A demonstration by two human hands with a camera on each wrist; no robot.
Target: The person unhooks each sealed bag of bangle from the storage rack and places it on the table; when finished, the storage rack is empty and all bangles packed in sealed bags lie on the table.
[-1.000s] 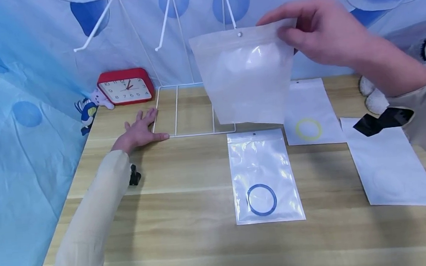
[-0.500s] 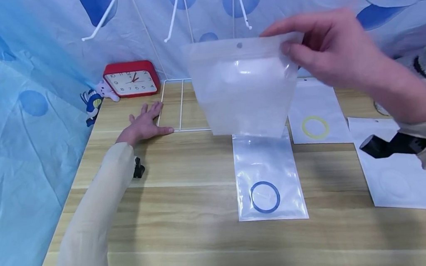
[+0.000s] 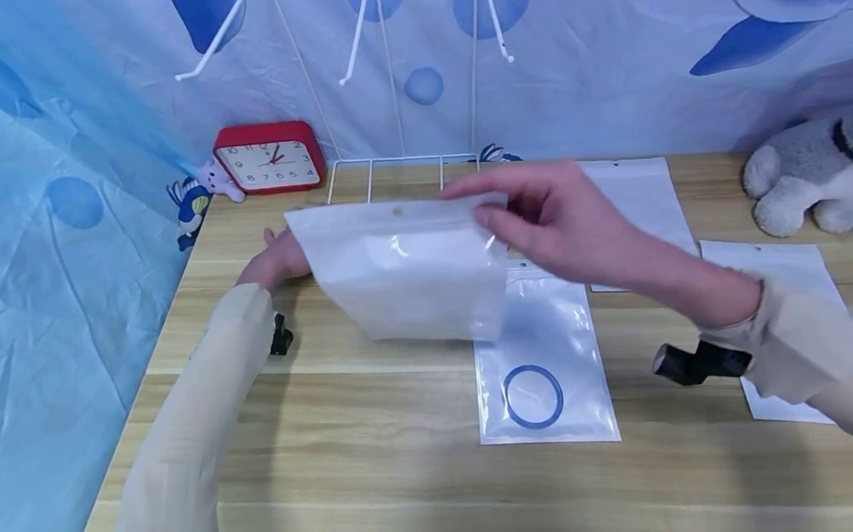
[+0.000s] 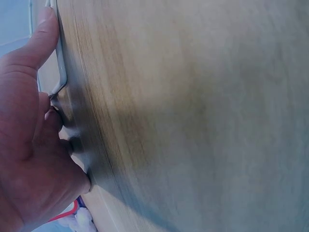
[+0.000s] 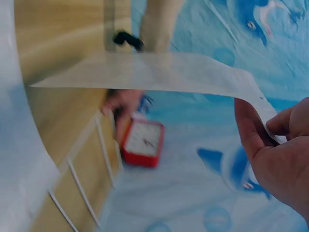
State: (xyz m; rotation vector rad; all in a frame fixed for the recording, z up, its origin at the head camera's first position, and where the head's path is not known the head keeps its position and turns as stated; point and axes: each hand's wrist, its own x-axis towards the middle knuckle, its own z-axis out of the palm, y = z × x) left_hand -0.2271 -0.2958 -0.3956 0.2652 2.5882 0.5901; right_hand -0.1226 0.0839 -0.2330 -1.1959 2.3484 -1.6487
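My right hand (image 3: 558,222) pinches a white zip bag (image 3: 412,275) by its upper right corner, between thumb and fingers. The bag is tilted above the table, and a round hang hole shows near its top edge. In the right wrist view the same bag (image 5: 145,72) is seen nearly edge-on. My left hand (image 3: 279,257) rests at the near left corner of a white wire rack's base (image 3: 370,183), partly hidden behind the bag. The left wrist view shows that hand (image 4: 29,116) with its thumb straight along the rack's wire (image 4: 61,63) and its fingers down on the wood.
Three white prongs (image 3: 359,33) stick out of the rack above. A zip bag with a blue ring (image 3: 542,357) lies mid-table; two more white bags (image 3: 635,199) lie to the right. A red clock (image 3: 271,157) stands back left, a plush husky (image 3: 817,164) back right.
My right hand has brought the zip bag away from the right prong, down and to the left, in front of my left hand. The left hand stays at the rack's base.
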